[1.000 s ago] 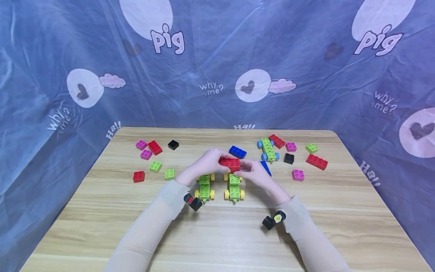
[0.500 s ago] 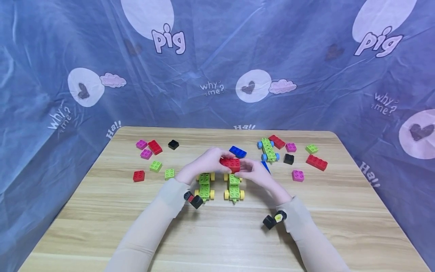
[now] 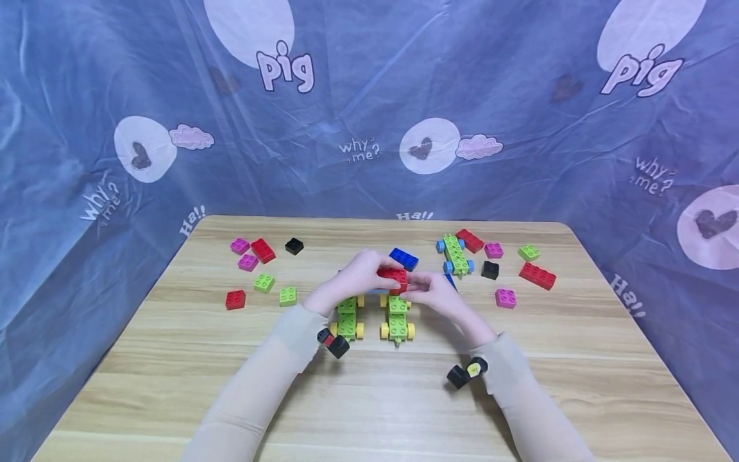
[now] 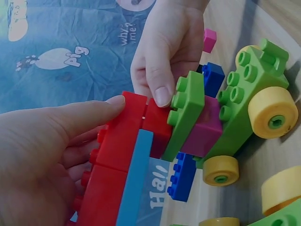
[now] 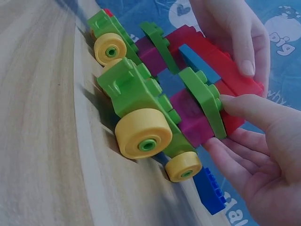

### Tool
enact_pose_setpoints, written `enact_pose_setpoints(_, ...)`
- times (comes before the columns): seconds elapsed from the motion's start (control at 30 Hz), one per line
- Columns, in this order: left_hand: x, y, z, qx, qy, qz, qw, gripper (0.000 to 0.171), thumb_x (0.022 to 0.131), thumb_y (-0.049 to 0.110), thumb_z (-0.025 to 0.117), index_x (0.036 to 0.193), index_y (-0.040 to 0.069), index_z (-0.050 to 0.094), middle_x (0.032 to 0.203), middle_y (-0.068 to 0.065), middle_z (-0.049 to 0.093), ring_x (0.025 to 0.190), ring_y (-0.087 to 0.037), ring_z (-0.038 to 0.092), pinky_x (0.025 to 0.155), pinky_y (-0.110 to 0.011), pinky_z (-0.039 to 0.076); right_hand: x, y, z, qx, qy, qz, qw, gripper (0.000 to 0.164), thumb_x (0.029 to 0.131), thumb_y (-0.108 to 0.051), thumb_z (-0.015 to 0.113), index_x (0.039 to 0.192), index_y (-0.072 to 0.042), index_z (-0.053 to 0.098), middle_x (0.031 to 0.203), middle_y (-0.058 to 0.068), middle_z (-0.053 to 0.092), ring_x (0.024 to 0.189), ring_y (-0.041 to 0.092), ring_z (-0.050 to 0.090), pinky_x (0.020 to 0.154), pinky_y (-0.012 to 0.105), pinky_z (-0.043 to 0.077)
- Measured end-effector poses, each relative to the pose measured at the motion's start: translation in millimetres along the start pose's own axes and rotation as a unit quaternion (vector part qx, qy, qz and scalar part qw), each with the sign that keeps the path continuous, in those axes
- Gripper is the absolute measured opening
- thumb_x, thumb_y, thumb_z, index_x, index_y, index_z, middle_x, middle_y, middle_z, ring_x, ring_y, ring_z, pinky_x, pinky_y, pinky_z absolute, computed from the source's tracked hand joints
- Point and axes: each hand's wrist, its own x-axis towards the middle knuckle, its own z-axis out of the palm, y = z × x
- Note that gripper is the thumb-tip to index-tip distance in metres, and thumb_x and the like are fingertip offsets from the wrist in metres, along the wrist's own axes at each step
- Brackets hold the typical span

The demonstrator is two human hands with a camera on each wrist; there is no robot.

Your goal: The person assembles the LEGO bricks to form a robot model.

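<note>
Two lime-green wheeled bases [image 3: 347, 326] with yellow wheels [image 5: 143, 133] stand side by side, bridged by toy bricks. On each sits a magenta brick [image 4: 203, 131] under a green sloped-end brick [image 4: 189, 113]. Higher up come a small red brick [image 4: 157, 117], a light blue plate [image 4: 135, 176] and an upper row of red bricks [image 3: 394, 276]. My left hand [image 3: 360, 274] grips the upper red bricks, thumb on the near face, fingers behind. At the stack's right end, my right hand [image 3: 434, 294] pinches the small red brick by the green one; its fingertips are partly hidden.
Behind the hands lie a blue brick [image 3: 403, 259] and another blue piece [image 3: 450, 281]. A green base with blue wheels [image 3: 455, 254] stands back right. Loose bricks, including a long red one [image 3: 537, 275], lie right; several more, with a black brick [image 3: 294, 246], lie left.
My left hand has shifted slightly right along the red bricks, and a strip of blue shows beneath them in the head view. My right hand stays nearly still.
</note>
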Motion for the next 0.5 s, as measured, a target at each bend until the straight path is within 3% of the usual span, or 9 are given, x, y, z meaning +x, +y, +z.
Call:
enact_pose_setpoints(0.3, -1.6, -1.1, 1.4, -0.04, 0.001, -0.008, 0.9992, 0.034, 0.086, 0.02, 0.073, 0.117, 0.006, 0.069, 0.109, -0.008, 0.071, 0.096, -0.017, 0.064, 0.08, -0.026, 0.051, -1.1, -1.7, 2.7, 0.009, 0.005, 0.002, 1.0, 0.047, 0.086, -0.007, 0.069, 0.126, 0.013, 0.054, 0.111, 0.028, 0.066, 0.102, 0.035, 0.066, 0.08, 0.017, 0.052)
enact_pose_setpoints(0.5, -0.5, -2.5, 1.2, -0.046, -0.002, -0.01, 0.9989, 0.034, 0.086, 0.02, 0.073, 0.116, 0.006, 0.07, 0.109, -0.007, 0.071, 0.096, -0.017, 0.065, 0.081, -0.026, 0.051, -0.4, -3.6, 3.0, 0.005, 0.011, 0.009, 1.0, 0.045, 0.086, -0.007, 0.069, 0.124, 0.012, 0.055, 0.114, 0.027, 0.065, 0.104, 0.035, 0.066, 0.082, 0.022, 0.054)
